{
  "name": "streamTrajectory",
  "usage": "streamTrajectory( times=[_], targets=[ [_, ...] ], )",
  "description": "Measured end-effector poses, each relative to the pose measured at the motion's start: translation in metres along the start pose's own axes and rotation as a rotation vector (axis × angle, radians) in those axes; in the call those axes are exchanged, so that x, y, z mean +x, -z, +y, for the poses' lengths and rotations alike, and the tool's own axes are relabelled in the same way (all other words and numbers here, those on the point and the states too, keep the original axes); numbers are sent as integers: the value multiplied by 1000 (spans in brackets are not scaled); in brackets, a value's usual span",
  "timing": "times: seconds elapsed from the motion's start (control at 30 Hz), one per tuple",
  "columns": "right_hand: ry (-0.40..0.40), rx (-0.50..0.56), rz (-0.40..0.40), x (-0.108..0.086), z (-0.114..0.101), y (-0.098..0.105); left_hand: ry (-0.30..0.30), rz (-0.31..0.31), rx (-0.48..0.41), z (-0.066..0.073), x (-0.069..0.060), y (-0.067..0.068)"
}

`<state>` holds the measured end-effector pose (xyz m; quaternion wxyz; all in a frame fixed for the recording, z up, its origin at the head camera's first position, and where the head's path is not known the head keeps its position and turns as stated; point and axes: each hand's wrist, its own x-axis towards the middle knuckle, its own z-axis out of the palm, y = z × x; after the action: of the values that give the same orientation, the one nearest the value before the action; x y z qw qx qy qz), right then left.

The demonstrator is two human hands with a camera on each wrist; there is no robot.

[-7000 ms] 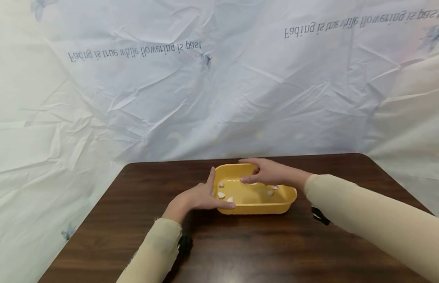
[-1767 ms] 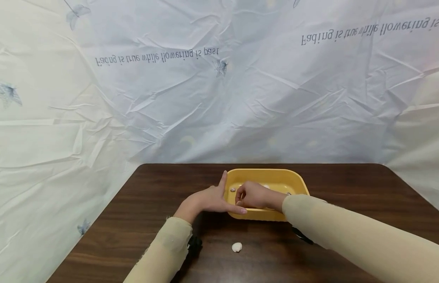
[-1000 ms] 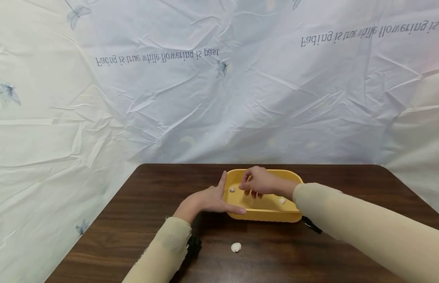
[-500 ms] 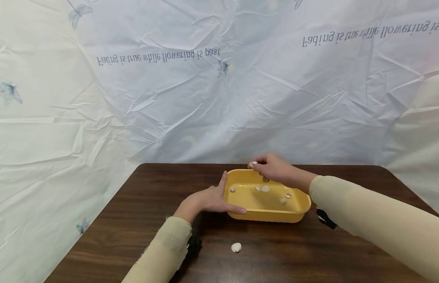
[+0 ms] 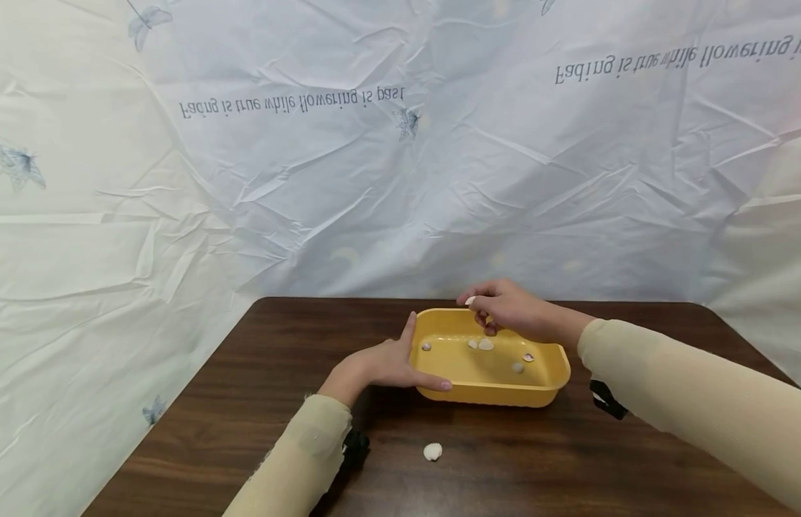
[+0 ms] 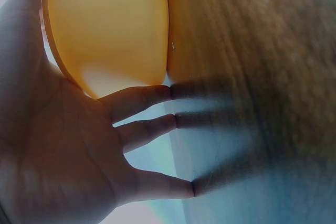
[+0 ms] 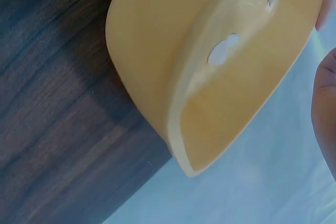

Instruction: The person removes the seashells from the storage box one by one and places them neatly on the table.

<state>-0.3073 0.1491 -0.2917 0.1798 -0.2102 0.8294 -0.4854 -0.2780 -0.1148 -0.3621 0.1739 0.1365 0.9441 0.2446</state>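
Note:
My left hand (image 5: pixel 387 362) rests against the left end of a yellow plastic tub (image 5: pixel 484 396), fingers straight and spread, thumb along the front rim. In the left wrist view the fingertips (image 6: pixel 168 93) touch the table beside the tub. Above the tub's back rim, my right hand (image 5: pixel 513 309) pinches a small white seashell (image 5: pixel 470 301) between thumb and fingers. Several more shells lie on the tub floor, among them a pale shell (image 5: pixel 486 345) and a purplish shell (image 5: pixel 528 357). A ribbed white scallop shell (image 5: pixel 433 452) lies on the table in front. The right wrist view shows little of that hand.
The dark wood-grain table (image 5: pixel 258 380) has rounded far corners. Behind it hangs a crumpled white sheet (image 5: pixel 375 201) with printed words and flowers. A black wrist strap (image 5: pixel 355 449) shows at the left sleeve and another strap (image 5: pixel 607 400) at the right.
The scallop shell has appeared on the table. My right hand has reached into the tub, taken a shell and lifted it above the back rim, lately shifting slightly right. My left hand stays put.

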Motion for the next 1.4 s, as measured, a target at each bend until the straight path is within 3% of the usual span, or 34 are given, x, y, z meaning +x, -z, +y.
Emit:
streamTrajectory(
  times=[0.23,0.53,0.7,0.93,1.17,1.3,1.4],
  targets=[
    [32,-28,-39,-10,-3,5,2,-5,-16,0,-2,-1],
    [47,-73,-9,-33,-9,3,-1,-1,-32,3,-3,2],
    [53,-67,-19,-51,-12,-7,3,-2,-38,3,-4,2],
    [88,-171,-13,-80,-9,-38,-5,0,-49,2,-3,1],
    [104,-60,-118,-100,14,-73,-20,6,-48,3,-2,2],
    [26,56,-179,-104,29,-86,-8,8,-38,2,-3,1],
    [-24,81,-185,-106,37,-92,-5,6,-46,2,-3,0]
  ],
)
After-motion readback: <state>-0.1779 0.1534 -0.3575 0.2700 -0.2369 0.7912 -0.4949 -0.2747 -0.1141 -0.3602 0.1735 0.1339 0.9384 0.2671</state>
